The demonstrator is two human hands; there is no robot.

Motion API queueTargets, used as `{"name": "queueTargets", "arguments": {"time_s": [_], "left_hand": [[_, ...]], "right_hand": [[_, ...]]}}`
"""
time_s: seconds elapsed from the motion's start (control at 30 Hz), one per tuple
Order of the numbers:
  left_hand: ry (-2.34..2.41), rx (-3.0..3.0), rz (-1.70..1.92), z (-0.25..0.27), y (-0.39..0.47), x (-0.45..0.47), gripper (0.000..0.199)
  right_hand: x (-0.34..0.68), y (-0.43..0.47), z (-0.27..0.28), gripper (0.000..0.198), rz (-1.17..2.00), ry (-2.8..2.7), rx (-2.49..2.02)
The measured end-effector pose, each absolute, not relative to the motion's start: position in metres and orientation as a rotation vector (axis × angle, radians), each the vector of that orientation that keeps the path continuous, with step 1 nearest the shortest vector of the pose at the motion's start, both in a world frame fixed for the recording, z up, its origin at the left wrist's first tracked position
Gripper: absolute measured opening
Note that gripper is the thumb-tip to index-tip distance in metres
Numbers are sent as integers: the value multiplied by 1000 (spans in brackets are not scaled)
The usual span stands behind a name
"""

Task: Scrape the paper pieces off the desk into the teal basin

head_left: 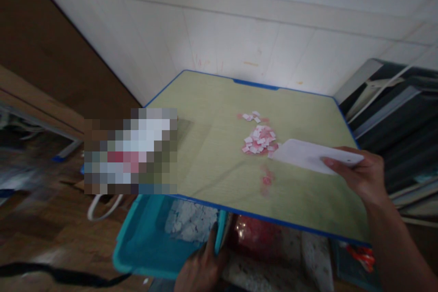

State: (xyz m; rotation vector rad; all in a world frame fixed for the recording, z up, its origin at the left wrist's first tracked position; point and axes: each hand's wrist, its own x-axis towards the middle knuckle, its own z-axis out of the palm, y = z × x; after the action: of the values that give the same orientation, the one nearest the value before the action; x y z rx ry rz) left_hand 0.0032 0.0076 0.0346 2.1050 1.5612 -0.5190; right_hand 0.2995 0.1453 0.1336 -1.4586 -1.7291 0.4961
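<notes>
Nearest you, at the bottom of the view, your left hand is at the right side of a teal bin, one finger stretched along its wall. That grip looks closed narrowly on the wall, though the hand's underside is hidden. Flat, broken white pieces lie inside the bin, which sits below the tabletop's near edge, partly beneath it. To the right of the bin, also low, is a shiny red object, too dim to identify.

On the right, your right hand reaches over the tabletop, a pale green surface edged in blue. Its grip is pinched snugly on a thin white scraper, thumb on top, fingers wrapped underneath. The scraper's long axis runs leftward from your hand, its free end meeting or just beside the right edge of a pile of small pink-and-white pieces. The pile therefore lies to the left of your right grip, nearer to it than to your left hand; the bin is below and to the pile's left.

A pink smear marks the surface on the near side of the pile; a smaller cluster lies just beyond it. Farthest away, a white wall rises behind the tabletop.
</notes>
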Motion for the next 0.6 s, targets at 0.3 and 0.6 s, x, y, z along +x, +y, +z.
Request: {"name": "queueTargets", "arguments": {"time_s": [0.3, 0.6], "left_hand": [[1587, 2019, -543, 36, 9, 4, 42], [1585, 2097, -524, 31, 6, 2, 41]], "right_hand": [[288, 154, 129, 13, 491, -1900, -1408], [287, 151, 131, 12, 554, -1899, -1416]]}}
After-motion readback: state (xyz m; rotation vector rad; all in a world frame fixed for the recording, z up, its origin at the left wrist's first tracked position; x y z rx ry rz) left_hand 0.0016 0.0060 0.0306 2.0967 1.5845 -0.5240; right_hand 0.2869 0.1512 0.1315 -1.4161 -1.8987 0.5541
